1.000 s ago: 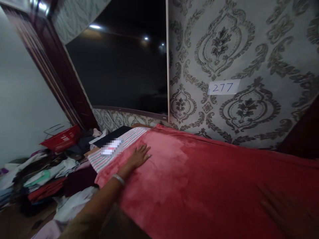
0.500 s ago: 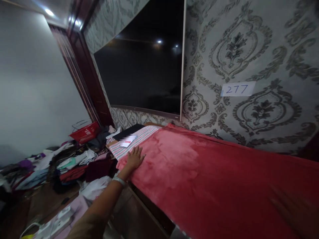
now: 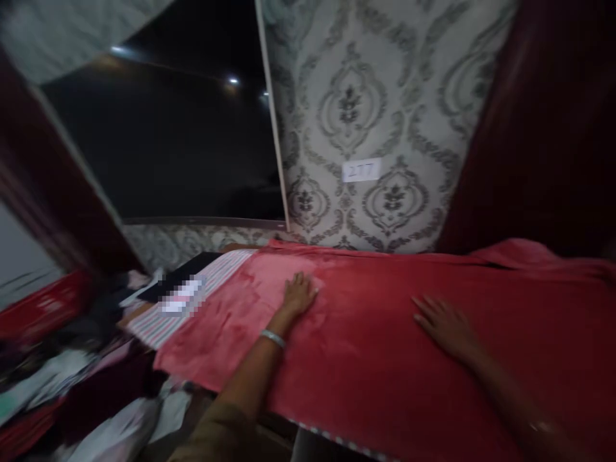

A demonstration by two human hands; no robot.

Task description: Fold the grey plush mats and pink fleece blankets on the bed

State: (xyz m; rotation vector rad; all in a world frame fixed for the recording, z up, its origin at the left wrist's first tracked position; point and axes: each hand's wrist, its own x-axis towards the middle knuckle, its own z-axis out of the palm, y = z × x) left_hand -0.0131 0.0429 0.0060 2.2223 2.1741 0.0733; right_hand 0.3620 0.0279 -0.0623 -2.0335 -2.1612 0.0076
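A long red plush blanket (image 3: 375, 366) lies spread out, with a paler pink patch toward its left side. My left hand (image 3: 298, 294) rests on that patch, fingers spread, a pale bracelet (image 3: 273, 338) on its wrist. Farther right, my right hand (image 3: 445, 326) lies flat on the darker red part, fingers apart. Beyond the blanket's left edge a striped cloth (image 3: 226, 269) shows, bearing a blurred-out white and pink item (image 3: 181, 297). Neither hand grips the fabric.
Behind the blanket, a large dark television (image 3: 192, 147) hangs on a patterned wall, near a paper marked 277 (image 3: 362, 170). Heaped clothes (image 3: 96, 385) and a red basket (image 3: 45, 305) are at the left. A dark red panel (image 3: 539, 141) stands at the right.
My view has turned right. My left hand has slid rightward over the pale patch. My right hand, dim and blurred at the lower right before, now shows plainly on the blanket.
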